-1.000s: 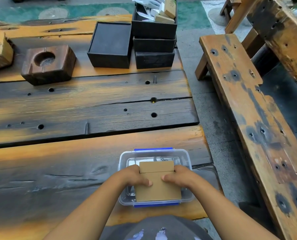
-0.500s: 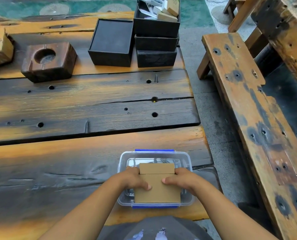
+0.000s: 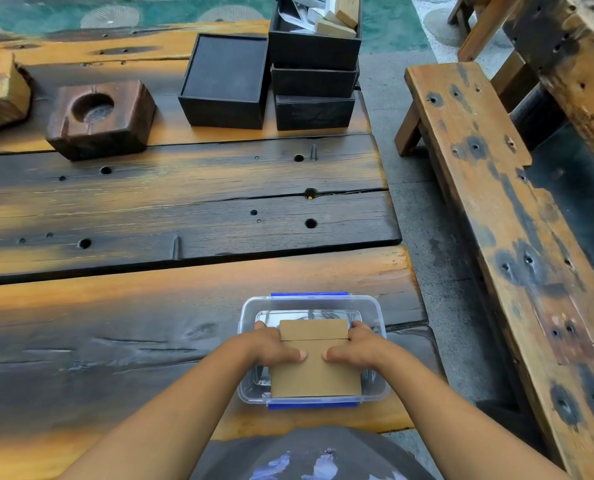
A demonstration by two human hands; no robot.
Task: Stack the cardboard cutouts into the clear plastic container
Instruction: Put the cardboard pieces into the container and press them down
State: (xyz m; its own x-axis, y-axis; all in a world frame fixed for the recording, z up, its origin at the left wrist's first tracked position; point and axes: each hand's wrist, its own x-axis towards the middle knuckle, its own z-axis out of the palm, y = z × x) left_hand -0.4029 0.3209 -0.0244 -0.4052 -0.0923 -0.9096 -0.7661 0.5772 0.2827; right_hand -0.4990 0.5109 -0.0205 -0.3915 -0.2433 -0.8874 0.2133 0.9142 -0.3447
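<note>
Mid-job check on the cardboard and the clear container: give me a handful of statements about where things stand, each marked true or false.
1. Both hands, left hand and right hand, grip the cardboard cutouts. True.
2. The cutouts sit over the clear plastic container. True.
3. The container stands on the bench. False: it stands on the wooden table, near its front edge.
4. The container's clips are red. False: the clips are blue.
5. The black boxes stand at the table's far side. True.
</note>
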